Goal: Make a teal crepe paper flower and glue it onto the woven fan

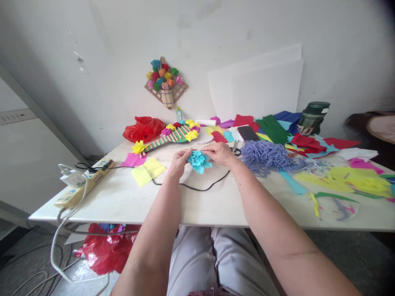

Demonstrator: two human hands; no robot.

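Note:
A light-blue crepe paper flower [199, 161] is held between my two hands above the middle of the table. My left hand [180, 161] pinches its left edge, fingers closed. My right hand [220, 153] has its fingertips together on the flower's upper right side. Just beyond, a green, striped, guitar-shaped craft piece [173, 136] lies with yellow, pink and red paper flowers along its edge. Yellow paper squares [148, 170] and a pink sheet [131, 160] lie left of my left hand. Scissors [236, 149] rest beside my right hand.
A black cable [200, 189] loops under my hands from a power strip [83, 185]. To the right are purple yarn [268, 156], coloured paper pieces [342, 179] and a dark green bottle [313, 118]. A red plastic bag [143, 129] sits at the back left.

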